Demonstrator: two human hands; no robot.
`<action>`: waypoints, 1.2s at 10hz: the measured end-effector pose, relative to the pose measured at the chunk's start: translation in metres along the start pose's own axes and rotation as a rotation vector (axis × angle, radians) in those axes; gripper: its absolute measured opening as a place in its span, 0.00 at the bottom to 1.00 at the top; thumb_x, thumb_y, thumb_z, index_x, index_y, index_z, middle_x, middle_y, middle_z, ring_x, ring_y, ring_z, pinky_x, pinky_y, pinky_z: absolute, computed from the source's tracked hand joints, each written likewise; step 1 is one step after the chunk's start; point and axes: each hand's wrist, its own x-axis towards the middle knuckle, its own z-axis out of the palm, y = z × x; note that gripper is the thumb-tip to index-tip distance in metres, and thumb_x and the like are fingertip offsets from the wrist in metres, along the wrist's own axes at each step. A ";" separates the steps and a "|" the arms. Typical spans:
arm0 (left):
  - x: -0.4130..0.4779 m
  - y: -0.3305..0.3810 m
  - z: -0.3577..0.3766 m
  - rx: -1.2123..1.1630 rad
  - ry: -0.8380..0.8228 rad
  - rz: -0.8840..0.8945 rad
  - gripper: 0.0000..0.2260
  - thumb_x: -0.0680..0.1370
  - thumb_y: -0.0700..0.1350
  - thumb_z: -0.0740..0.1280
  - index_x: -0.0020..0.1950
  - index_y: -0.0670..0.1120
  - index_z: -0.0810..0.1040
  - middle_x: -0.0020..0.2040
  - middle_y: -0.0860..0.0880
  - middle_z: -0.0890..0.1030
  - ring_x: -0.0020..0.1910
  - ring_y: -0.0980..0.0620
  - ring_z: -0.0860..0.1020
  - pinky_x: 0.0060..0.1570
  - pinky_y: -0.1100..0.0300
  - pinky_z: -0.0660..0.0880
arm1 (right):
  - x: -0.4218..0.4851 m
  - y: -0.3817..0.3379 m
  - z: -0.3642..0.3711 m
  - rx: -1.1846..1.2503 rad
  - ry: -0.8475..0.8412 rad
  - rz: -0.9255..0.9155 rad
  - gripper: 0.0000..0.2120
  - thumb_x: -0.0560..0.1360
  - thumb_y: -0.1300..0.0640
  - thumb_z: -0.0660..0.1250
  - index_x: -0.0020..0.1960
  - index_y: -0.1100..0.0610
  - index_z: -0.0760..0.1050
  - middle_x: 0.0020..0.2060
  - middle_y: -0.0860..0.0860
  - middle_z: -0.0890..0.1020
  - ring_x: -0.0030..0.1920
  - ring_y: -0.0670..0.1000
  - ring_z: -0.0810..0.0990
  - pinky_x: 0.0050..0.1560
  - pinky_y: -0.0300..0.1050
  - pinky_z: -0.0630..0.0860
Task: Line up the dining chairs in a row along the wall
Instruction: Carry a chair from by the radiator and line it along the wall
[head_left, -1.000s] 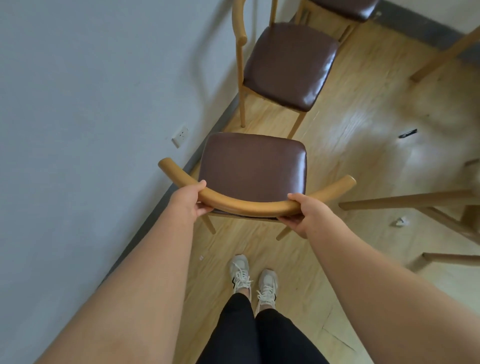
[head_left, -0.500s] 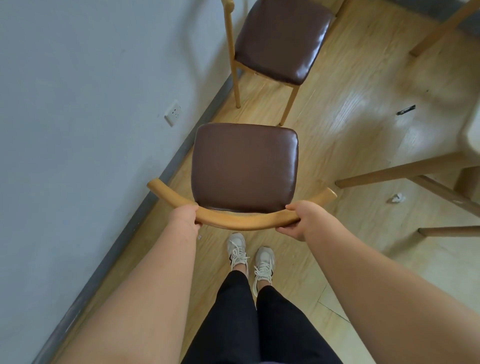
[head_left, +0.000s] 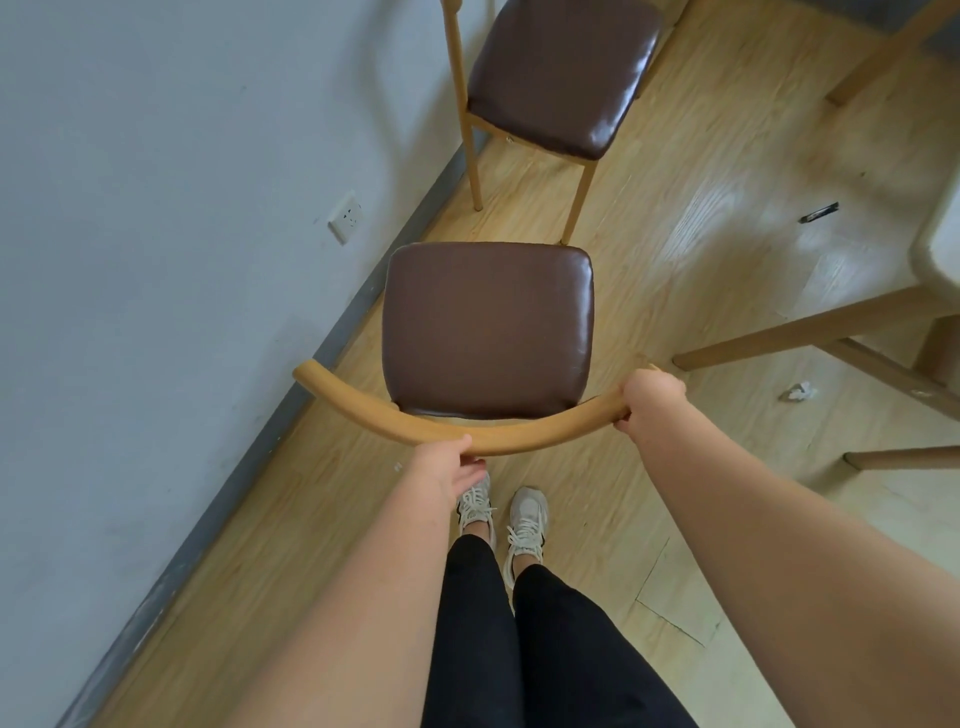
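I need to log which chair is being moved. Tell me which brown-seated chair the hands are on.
The near chair, just ahead of the shoes: left hand and right hand both grip its curved backrest. The far chair stands untouched by the wall.

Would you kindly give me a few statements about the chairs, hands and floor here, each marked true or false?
1. Both hands hold the near chair's curved backrest. True: the left hand grips near its middle, the right hand near its right end.
2. The near chair's seat is green. False: it is dark brown.
3. A second chair stands farther along the wall. True.
4. The wall socket is to the right of the chairs. False: it is on the wall to their left.
5. The floor is bare of litter. False: a crumpled scrap and a small dark object lie on it.
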 end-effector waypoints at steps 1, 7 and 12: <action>0.004 -0.001 0.003 0.045 0.018 0.017 0.06 0.78 0.38 0.67 0.42 0.41 0.72 0.38 0.44 0.79 0.53 0.44 0.82 0.62 0.48 0.74 | 0.006 -0.008 -0.009 0.611 -0.109 0.163 0.26 0.81 0.58 0.55 0.78 0.57 0.52 0.67 0.54 0.72 0.62 0.52 0.73 0.60 0.47 0.73; 0.022 0.068 -0.032 0.196 0.160 0.150 0.15 0.78 0.34 0.65 0.64 0.34 0.72 0.57 0.37 0.79 0.46 0.44 0.81 0.44 0.57 0.79 | -0.004 0.002 0.017 0.396 -0.165 0.203 0.08 0.74 0.68 0.65 0.53 0.68 0.71 0.41 0.64 0.77 0.54 0.65 0.81 0.56 0.56 0.80; 0.069 0.212 -0.075 0.658 0.176 0.512 0.11 0.74 0.33 0.63 0.37 0.47 0.73 0.42 0.44 0.80 0.44 0.45 0.82 0.49 0.49 0.81 | -0.074 -0.025 0.138 0.395 -0.222 0.284 0.06 0.73 0.60 0.64 0.48 0.62 0.71 0.40 0.62 0.78 0.36 0.60 0.82 0.49 0.55 0.83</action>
